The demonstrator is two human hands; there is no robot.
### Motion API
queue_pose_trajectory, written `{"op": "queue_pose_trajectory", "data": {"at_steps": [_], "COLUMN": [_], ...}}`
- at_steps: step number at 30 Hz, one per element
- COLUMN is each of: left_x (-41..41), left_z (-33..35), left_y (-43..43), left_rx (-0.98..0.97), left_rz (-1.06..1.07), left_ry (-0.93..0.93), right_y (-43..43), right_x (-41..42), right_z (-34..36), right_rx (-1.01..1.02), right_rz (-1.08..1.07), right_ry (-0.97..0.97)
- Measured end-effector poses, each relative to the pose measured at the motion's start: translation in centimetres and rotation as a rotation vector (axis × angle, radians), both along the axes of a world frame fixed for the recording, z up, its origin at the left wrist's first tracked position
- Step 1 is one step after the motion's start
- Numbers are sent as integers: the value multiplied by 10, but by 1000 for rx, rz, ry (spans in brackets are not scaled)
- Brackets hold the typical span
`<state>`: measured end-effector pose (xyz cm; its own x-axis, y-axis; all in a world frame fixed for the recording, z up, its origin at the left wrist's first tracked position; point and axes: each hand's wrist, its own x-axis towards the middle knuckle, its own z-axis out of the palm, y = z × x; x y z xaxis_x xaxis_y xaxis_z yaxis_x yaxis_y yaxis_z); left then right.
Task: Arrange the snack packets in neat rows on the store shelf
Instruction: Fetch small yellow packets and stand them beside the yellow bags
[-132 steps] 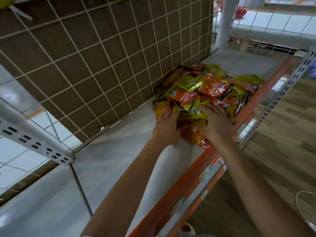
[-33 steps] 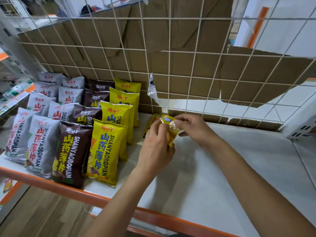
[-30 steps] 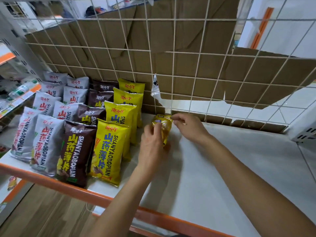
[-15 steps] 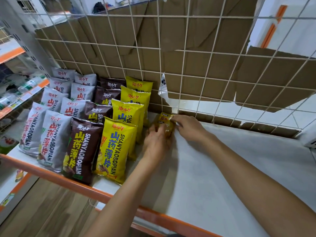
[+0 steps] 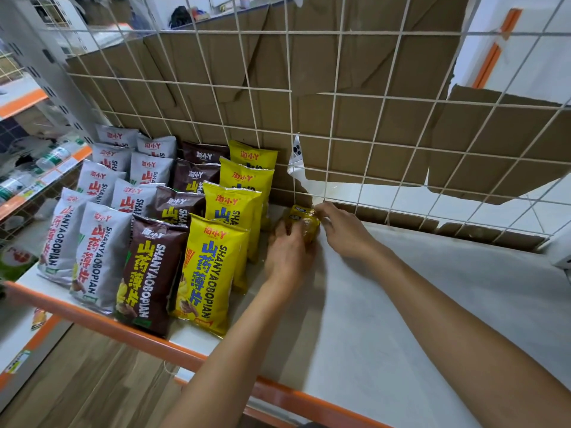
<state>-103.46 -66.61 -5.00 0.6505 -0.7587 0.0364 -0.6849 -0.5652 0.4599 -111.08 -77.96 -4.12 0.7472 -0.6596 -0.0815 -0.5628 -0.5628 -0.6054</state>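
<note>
Two bare forearms enter from the near edge and reach across the white shelf (image 5: 417, 304) toward its far side. The shelf's orange lip (image 5: 129, 333) runs along the near edge, above a wood-patterned floor (image 5: 77, 381).

On the left half of the shelf stand four rows of tall bags, each row running near to far. From left to right: two rows of grey bags (image 5: 102, 254), one row of brown bags (image 5: 151, 273), and one row of yellow bags (image 5: 213, 270). The bags lean back, each overlapping the one behind it. The right half of the shelf is bare white surface.

The left hand (image 5: 285, 257) lies just right of the yellow row, fingers curled together around the near and left side of a small yellow packet (image 5: 304, 222). The right hand (image 5: 344, 231) meets the packet from the right, its fingertips (image 5: 319, 210) pinching the packet's far upper corner. Both hands thus grip the same packet. The packet stands at the far edge of the shelf, just beside the yellow row and close against the wire grid (image 5: 340, 118); whether it touches the grid cannot be told.

The white grid forms the back wall. Behind it hangs brown cardboard (image 5: 355, 72), torn along its lower right edge so that a pale floor shows through. At far left, a neighbouring shelf (image 5: 34, 177) holds blurred goods.
</note>
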Motion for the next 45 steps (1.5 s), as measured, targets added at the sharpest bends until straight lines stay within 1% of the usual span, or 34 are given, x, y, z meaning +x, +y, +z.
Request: {"op": "queue_pose_trajectory", "data": {"at_steps": [5,7,9,11,13,19,24,27,30,36,42,45], "left_x": [-1,-5,-8,-13,-22,-74,-134,-168,-212,-304,-395,-439], "left_z": [3,7,11,15,21,38,44,45,46,41,31,26], "left_y": [0,3,6,5,1,-16,-35,-40,-48,-71,-93,-102], "left_rx": [26,32,-22,-123,-194,-311,-357,-335,-326,-292,-252,-249], "left_rz": [9,21,-6,-76,-142,-256,-357,-401,-497,-698,-910,-1004], "left_ry": [-1,-28,-106,-169,-180,-181,-159,-119,-74,-52,-7,24], "right_y": [7,11,14,17,22,39,46,51,57,62,69,71], "right_x": [-4,-11,-24,-46,-73,-175,-262,-301,-351,-449,-533,-570], "right_z": [5,9,13,19,24,27,31,35,37,33,29,27], "right_rx": [16,1,-57,-120,-139,-208,-213,-231,-229,-213,-200,-214], "right_rz": [-10,-35,-68,-126,-208,-468,-705,-789,-888,-1090,-1299,-1384], "right_ry": [-14,-37,-83,-110,-105,-45,-29,-31,-32,0,4,37]}}
